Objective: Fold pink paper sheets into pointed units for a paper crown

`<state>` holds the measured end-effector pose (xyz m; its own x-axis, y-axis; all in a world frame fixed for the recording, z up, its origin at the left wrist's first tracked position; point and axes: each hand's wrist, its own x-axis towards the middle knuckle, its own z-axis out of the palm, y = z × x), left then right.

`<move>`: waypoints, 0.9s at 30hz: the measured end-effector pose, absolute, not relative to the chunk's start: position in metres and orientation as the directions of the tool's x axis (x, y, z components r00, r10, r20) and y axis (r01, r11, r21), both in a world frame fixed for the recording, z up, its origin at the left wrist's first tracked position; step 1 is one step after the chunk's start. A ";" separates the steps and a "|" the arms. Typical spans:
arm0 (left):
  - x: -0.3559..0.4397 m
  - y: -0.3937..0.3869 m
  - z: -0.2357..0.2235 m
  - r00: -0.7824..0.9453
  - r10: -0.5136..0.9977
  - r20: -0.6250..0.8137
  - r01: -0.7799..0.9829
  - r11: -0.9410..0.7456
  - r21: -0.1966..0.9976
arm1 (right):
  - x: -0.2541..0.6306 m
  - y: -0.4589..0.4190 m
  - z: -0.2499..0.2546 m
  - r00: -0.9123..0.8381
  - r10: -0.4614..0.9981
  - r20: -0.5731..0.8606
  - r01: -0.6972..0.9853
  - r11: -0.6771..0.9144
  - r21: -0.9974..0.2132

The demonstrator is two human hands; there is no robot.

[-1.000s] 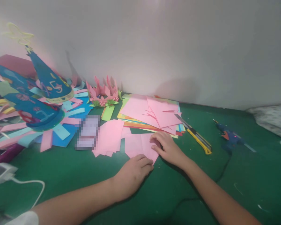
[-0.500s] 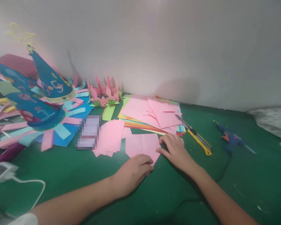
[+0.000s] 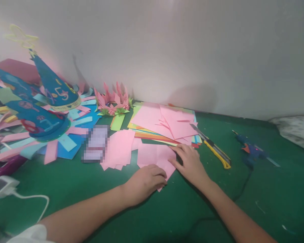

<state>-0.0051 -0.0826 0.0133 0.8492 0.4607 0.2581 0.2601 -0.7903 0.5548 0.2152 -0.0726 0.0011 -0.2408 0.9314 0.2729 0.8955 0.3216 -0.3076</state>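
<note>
A sheet of pink paper (image 3: pixel 154 155) with crease lines lies on the green table in front of me, its lower edge coming to a point. My left hand (image 3: pixel 147 184) rests on the sheet's lower left part, fingers curled over and holding it. At the right edge, my right hand (image 3: pixel 191 163) grips the paper, its thumb on the sheet and its index finger at the upper corner. The curled left fingertips partly hide the paper's lower part.
Pink sheets (image 3: pixel 119 148) lie to the left beside a blurred phone (image 3: pixel 95 143). Behind are stacked coloured papers (image 3: pixel 149 116) and a pink paper crown (image 3: pixel 114 101). A yellow utility knife (image 3: pixel 216 153) and a blue glue gun (image 3: pixel 250 148) lie right. Blue cone hats (image 3: pixel 52 81) stand left.
My right thumb and fingers have moved slightly further in over the paper's right edge. The left hand stays nearly in place on the sheet.
</note>
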 end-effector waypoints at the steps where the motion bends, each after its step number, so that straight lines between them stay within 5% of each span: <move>1: -0.004 -0.081 0.014 0.851 0.457 0.259 0.257 -0.793 0.553 | 0.214 -0.072 0.001 -0.235 0.934 0.269 0.876 0.324 -0.358; 7: -0.007 -0.076 0.013 0.746 0.620 0.243 0.476 -0.751 0.457 | 0.210 -0.071 -0.001 -0.059 0.975 0.212 0.671 0.196 -0.715; 12: -0.009 -0.073 0.009 0.699 0.687 0.198 0.574 -0.705 0.417 | 0.208 -0.067 0.003 0.029 0.990 0.138 0.555 0.099 -0.826; 20: -0.008 -0.074 0.004 0.694 0.702 0.156 0.610 -0.690 0.391 | 0.203 -0.056 0.008 0.080 0.991 0.108 0.572 0.043 -0.819; 24: -0.008 -0.074 -0.001 0.674 0.732 0.102 0.672 -0.664 0.329 | 0.189 -0.066 0.010 0.039 0.957 0.289 0.681 0.186 -0.708; 27: -0.009 -0.075 -0.003 0.663 0.745 0.069 0.699 -0.650 0.299 | 0.183 -0.073 0.014 -0.148 0.905 0.398 0.735 0.370 -0.568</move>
<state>-0.0088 -0.0749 -0.0028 0.6632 0.7452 0.0693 0.6990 -0.6499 0.2986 0.1826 -0.0735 0.0137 -0.1482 0.9053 0.3981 0.7349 0.3702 -0.5682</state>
